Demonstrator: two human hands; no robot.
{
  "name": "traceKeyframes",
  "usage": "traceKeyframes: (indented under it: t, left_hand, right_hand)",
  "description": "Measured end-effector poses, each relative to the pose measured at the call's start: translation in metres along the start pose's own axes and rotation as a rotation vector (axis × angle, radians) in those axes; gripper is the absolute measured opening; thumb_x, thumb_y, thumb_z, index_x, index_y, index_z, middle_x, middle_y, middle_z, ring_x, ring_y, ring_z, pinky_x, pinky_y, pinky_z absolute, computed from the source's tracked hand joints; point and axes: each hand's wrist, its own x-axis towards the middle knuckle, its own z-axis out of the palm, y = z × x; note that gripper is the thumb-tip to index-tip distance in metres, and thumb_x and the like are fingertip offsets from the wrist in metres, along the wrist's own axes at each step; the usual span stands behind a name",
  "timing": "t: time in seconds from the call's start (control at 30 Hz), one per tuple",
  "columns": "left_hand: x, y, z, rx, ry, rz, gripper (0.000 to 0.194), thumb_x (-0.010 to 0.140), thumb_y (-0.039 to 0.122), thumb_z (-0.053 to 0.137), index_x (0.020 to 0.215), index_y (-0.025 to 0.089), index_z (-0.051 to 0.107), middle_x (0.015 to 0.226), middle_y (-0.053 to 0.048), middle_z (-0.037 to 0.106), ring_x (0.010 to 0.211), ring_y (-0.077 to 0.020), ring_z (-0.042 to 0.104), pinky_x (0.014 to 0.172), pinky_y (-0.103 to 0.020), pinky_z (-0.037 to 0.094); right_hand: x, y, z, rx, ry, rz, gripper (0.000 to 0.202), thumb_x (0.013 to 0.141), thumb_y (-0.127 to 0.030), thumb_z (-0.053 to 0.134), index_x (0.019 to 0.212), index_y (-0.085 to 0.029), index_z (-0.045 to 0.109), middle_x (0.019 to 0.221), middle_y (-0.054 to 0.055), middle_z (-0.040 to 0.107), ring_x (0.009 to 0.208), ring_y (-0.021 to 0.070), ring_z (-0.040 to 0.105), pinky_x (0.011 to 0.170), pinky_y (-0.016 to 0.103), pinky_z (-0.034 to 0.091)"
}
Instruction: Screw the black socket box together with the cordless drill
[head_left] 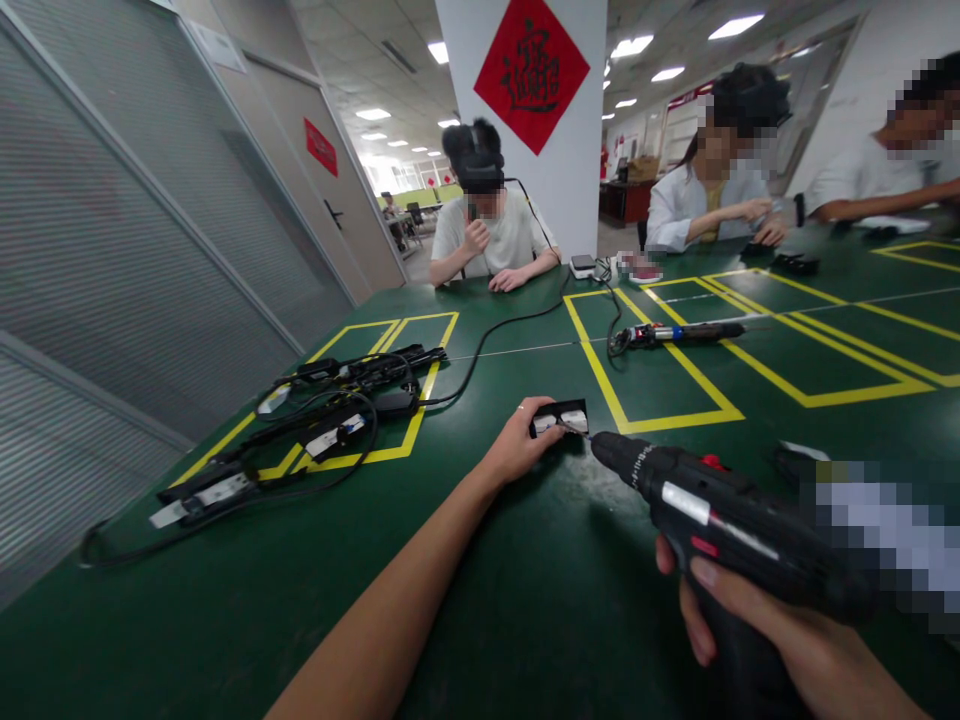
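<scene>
My right hand (772,620) grips the handle of a black cordless drill (697,510), which points to the left. From its chuck a thin bit (577,432) reaches to a small black open-topped box (577,407) with white parts inside. Around the left end of that box are the fingers of my left hand (523,440), pressing it on the table. Whether the bit's tip touches something inside is too small to tell.
The green table (225,620) carries yellow tape rectangles. Black cabled devices (352,400) lie at left, and another black device (682,333) sits beyond the drill. A cable (495,335) crosses the middle. Across the table sits a person (491,220); two more people are at right.
</scene>
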Motion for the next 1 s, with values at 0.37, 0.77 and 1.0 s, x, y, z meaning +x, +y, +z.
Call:
traceKeyframes:
  t: [0.37, 0.77, 1.0]
  left_hand:
    - [-0.0005, 0.0015, -0.0010, -0.009, -0.001, -0.027, 0.043, 0.082, 0.040, 0.055, 0.120, 0.020, 0.049, 0.112, -0.006, 0.056, 0.101, -0.0199, 0.055, 0.091, -0.035, 0.045]
    - [0.0004, 0.0015, -0.0006, 0.012, -0.004, 0.011, 0.046, 0.080, 0.040, 0.059, 0.120, 0.019, 0.049, 0.116, -0.008, 0.056, 0.104, -0.0206, 0.055, 0.093, -0.035, 0.045]
    - [-0.0005, 0.0028, -0.0022, 0.013, -0.013, 0.002, 0.047, 0.081, 0.041, 0.058, 0.121, 0.019, 0.049, 0.115, -0.009, 0.056, 0.104, -0.0211, 0.055, 0.092, -0.035, 0.045]
  right_hand:
    - [-0.0012, -0.0007, -0.0008, -0.027, -0.024, -0.016, 0.026, 0.092, -0.047, 0.043, 0.092, -0.027, 0.059, 0.059, -0.003, 0.064, 0.058, 0.0180, 0.059, 0.065, 0.033, 0.045]
    - [-0.0028, -0.0021, 0.0010, -0.017, 0.029, 0.018, 0.027, 0.089, -0.048, 0.047, 0.091, -0.025, 0.062, 0.055, -0.002, 0.063, 0.058, 0.0199, 0.060, 0.064, 0.034, 0.045]
    - [-0.0018, -0.0036, 0.0016, -0.005, 0.013, 0.018, 0.026, 0.090, -0.047, 0.046, 0.092, -0.026, 0.062, 0.056, -0.003, 0.063, 0.057, 0.0189, 0.059, 0.065, 0.032, 0.043]
